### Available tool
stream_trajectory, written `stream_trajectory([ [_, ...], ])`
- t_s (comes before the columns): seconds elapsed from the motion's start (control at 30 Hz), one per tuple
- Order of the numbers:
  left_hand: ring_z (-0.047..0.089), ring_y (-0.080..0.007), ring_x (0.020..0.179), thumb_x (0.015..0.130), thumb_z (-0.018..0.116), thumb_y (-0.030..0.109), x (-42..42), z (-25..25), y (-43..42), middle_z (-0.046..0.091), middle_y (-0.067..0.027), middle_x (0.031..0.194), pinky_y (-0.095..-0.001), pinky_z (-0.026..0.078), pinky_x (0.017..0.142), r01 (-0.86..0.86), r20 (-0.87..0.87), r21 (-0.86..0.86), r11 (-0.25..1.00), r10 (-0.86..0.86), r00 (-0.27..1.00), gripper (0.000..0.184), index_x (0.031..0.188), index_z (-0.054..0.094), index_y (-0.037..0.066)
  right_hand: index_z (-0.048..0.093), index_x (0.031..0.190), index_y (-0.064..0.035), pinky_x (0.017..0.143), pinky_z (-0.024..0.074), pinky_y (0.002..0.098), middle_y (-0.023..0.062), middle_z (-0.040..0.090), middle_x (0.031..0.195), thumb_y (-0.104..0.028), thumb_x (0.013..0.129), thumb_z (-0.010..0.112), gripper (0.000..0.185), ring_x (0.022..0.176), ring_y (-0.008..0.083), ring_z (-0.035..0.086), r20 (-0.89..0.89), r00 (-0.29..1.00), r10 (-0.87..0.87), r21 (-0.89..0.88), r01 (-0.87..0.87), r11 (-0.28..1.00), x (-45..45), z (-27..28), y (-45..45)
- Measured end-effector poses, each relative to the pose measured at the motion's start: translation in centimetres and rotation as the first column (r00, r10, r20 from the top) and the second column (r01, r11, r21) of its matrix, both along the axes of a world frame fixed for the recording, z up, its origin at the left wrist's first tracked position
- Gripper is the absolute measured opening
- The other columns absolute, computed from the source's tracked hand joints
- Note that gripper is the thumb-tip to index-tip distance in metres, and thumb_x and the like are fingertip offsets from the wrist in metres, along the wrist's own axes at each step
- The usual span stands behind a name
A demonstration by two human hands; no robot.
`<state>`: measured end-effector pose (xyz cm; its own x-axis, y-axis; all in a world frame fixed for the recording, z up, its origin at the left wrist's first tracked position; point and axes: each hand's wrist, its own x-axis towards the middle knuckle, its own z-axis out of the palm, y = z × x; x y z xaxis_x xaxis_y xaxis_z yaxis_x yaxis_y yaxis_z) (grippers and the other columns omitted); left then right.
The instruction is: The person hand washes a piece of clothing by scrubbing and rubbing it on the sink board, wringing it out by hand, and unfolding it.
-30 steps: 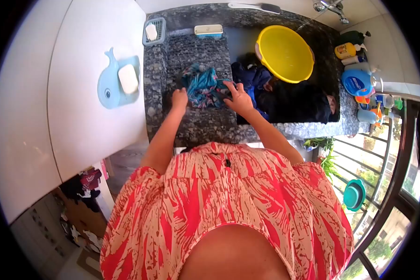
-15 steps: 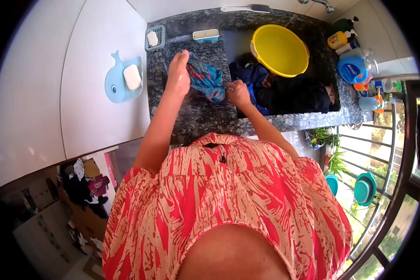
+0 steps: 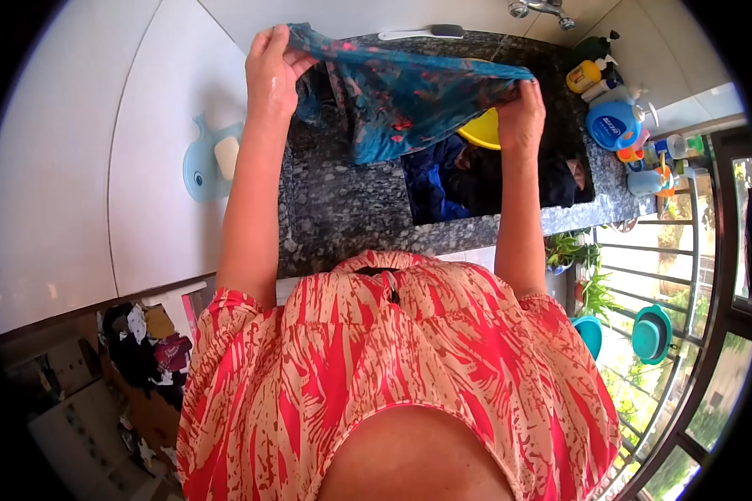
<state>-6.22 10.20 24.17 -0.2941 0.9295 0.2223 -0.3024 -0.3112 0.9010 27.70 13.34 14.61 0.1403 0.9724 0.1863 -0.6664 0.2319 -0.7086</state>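
Note:
A teal cloth with a red floral pattern (image 3: 418, 96) is stretched wide above the dark stone counter (image 3: 334, 200). My left hand (image 3: 273, 75) grips its upper left corner, fingers closed on the fabric. At the other end, my right hand (image 3: 522, 115) pinches the cloth's right corner. The fabric sags between both hands and hides most of the yellow basin (image 3: 483, 131). Below it, dark and blue clothes (image 3: 439, 179) lie in the sink.
A blue whale-shaped holder (image 3: 199, 171) with white soap (image 3: 227, 157) is on the left wall. A brush (image 3: 426, 32) lies at the back, under a tap (image 3: 543, 10). Bottles, one a blue detergent bottle (image 3: 614, 125), line the right edge.
Both hands have risen and moved apart. The cloth, bunched on the counter and then twisted between the hands, is now spread open in the air.

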Motion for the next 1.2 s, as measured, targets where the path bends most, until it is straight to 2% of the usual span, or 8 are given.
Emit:
stream_trajectory([
  [0.27, 0.066, -0.0234, 0.082, 0.094, 0.06, 0.024, -2.4, 1.6, 3.4, 0.063, -0.0094, 0.087, -0.0339, 0.052, 0.076, -0.021, -0.144, 0.069, 0.997, 0.031, 0.989, 0.021, 0.098, 0.053, 0.005, 0.053, 0.121, -0.0121, 0.098, 0.0433, 0.0413, 0.0021, 0.061, 0.118, -0.025, 0.096, 0.055, 0.027, 0.112, 0.0209, 0.056, -0.044, 0.988, -0.148, 0.184, 0.154, 0.971, -0.5, 6.6, -0.1],
  [0.4, 0.06, -0.017, 0.077, 0.097, 0.053, 0.024, -0.5, 3.8, 3.1, 0.061, -0.0043, 0.084, -0.032, 0.052, 0.072, -0.11, 0.011, 0.079, 0.991, 0.11, 0.994, 0.016, 0.097, 0.056, 0.008, 0.051, 0.127, -0.0125, 0.095, 0.044, 0.0402, 0.0036, 0.059, 0.121, -0.035, 0.096, 0.054, 0.038, 0.111, 0.0214, 0.055, -0.167, 0.984, 0.066, 0.337, -0.006, 0.942, -1.3, 10.1, -1.3],
  [0.5, 0.061, -0.0248, 0.102, 0.096, 0.057, 0.028, -1.7, 0.9, 1.9, 0.064, -0.0096, 0.1, -0.0407, 0.046, 0.092, -0.052, 0.228, 0.24, 0.969, -0.004, 0.974, 0.021, 0.1, 0.054, 0.007, 0.048, 0.124, -0.0084, 0.089, 0.0486, 0.0381, 0.0073, 0.059, 0.113, -0.03, 0.09, 0.063, 0.043, 0.103, 0.0216, 0.058, 0.036, 0.935, 0.353, 0.369, -0.341, 0.865, -2.2, 9.5, -4.5],
  [0.6, 0.05, -0.0236, 0.119, 0.1, 0.036, 0.047, -0.1, -6.1, -2.1, 0.057, -0.0067, 0.127, -0.0453, 0.039, 0.1, -0.077, 0.285, -0.104, 0.992, 0.104, 0.953, 0.044, 0.124, 0.054, 0.016, 0.051, 0.132, -0.0084, 0.089, 0.0449, 0.0346, 0.0075, 0.055, 0.128, -0.032, 0.092, 0.056, 0.046, 0.106, 0.0192, 0.055, 0.24, 0.818, 0.522, 0.098, -0.556, 0.826, -6.8, 4.5, -9.2],
  [0.67, 0.053, -0.0267, 0.115, 0.101, 0.027, 0.049, 2.4, -11.6, -6.1, 0.058, -0.0074, 0.124, -0.0441, 0.042, 0.099, 0.146, 0.511, -0.472, 0.869, 0.134, 0.849, 0.052, 0.128, 0.053, 0.012, 0.046, 0.139, -0.0069, 0.087, 0.0454, 0.0315, 0.0093, 0.052, 0.134, -0.032, 0.09, 0.059, 0.056, 0.104, 0.0176, 0.056, 0.312, 0.627, 0.714, -0.071, -0.734, 0.676, -9.7, -0.7, -11.2],
  [0.77, 0.06, -0.0312, 0.102, 0.098, 0.033, 0.056, 4.1, -21.3, -10.9, 0.064, -0.0133, 0.112, -0.0468, 0.048, 0.09, 0.392, 0.705, -0.524, 0.756, 0.128, 0.697, 0.059, 0.121, 0.056, 0.007, 0.045, 0.14, -0.0032, 0.087, 0.0454, 0.0286, 0.0122, 0.044, 0.143, -0.029, 0.089, 0.063, 0.061, 0.109, 0.018, 0.056, 0.41, 0.344, 0.845, -0.537, -0.657, 0.528, -13.0, -9.3, -13.2],
  [1.13, 0.064, -0.0278, 0.098, 0.092, 0.061, 0.034, 2.7, -23.3, -12.2, 0.067, -0.0104, 0.112, -0.0453, 0.05, 0.085, 0.496, 0.669, -0.62, 0.608, 0.081, 0.738, 0.035, 0.114, 0.062, 0.006, 0.06, 0.118, -0.0103, 0.09, 0.0458, 0.0384, 0.0151, 0.059, 0.119, -0.013, 0.08, 0.063, 0.038, 0.107, 0.0338, 0.056, 0.8, 0.201, 0.566, -0.404, -0.517, 0.755, -12.5, -14.9, -11.0],
  [1.2, 0.065, -0.0255, 0.094, 0.09, 0.065, 0.025, 2.9, -23.6, -12.8, 0.067, -0.0096, 0.109, -0.0448, 0.051, 0.079, 0.493, 0.672, -0.604, 0.627, 0.068, 0.737, 0.029, 0.112, 0.062, 0.007, 0.06, 0.117, -0.0125, 0.09, 0.0457, 0.0419, 0.0155, 0.059, 0.115, -0.014, 0.078, 0.063, 0.038, 0.105, 0.0362, 0.056, 0.959, 0.174, 0.222, -0.147, -0.366, 0.919, -12.2, -16.4, -11.5],
])
